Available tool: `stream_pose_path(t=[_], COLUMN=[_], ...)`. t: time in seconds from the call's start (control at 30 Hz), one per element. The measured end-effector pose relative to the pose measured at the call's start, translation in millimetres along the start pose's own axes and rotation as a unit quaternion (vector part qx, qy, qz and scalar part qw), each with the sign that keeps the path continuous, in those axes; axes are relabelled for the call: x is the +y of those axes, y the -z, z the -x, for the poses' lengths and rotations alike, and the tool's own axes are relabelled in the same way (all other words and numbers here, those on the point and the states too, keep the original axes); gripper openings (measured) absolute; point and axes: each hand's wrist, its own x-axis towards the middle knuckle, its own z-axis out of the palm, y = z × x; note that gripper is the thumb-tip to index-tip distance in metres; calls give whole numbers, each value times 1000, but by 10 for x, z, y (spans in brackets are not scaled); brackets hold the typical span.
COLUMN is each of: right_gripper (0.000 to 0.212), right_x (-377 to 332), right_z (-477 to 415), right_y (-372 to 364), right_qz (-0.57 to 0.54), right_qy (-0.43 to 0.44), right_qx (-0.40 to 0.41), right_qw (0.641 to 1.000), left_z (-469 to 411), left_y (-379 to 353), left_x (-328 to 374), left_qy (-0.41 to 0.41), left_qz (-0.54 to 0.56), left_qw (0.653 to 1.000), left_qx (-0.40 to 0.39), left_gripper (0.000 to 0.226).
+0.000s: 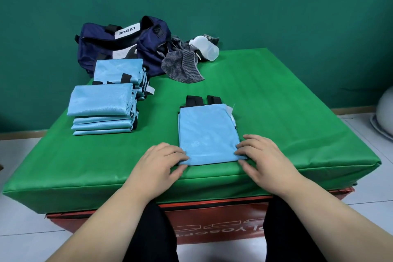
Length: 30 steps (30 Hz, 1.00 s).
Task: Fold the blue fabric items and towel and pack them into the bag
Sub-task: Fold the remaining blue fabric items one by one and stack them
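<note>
A light blue fabric item (207, 134) with black straps at its far end lies folded lengthwise on the green mat (287, 112). My left hand (159, 161) pinches its near left corner. My right hand (262, 157) pinches its near right corner. To the left stand two stacks of folded blue items, a near stack (102, 108) and a far stack (120, 72). The navy bag (123, 44) sits open at the back left. A grey striped towel (182, 64) lies crumpled beside the bag.
A white plastic bottle (205, 48) lies on its side on the towel at the back. The mat rests on a red box (212, 219). A green wall stands behind. A white object (382, 115) sits on the tiled floor at the right.
</note>
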Motion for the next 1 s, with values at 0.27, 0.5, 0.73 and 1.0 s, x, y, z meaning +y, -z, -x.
stream_pose_path(t=[0.27, 0.5, 0.73, 1.0], right_gripper=[16, 11, 6, 27], right_x=[-103, -211, -288, -61], right_z=[-48, -40, -345, -1031], right_y=[-47, 70, 141, -24], right_qz=[-65, -154, -124, -116], right_qy=[-28, -43, -141, -253], right_qx=[47, 115, 152, 93], right_qw=[996, 980, 970, 956], left_z=[-13, -13, -250, -740], left_y=[7, 67, 81, -78], left_x=[108, 273, 284, 98], left_qy=[16, 20, 188, 277], left_qz=[3, 96, 228, 358], left_qw=[1000, 992, 950, 883], left_qx=[3, 84, 104, 127], left_gripper=[40, 14, 23, 37])
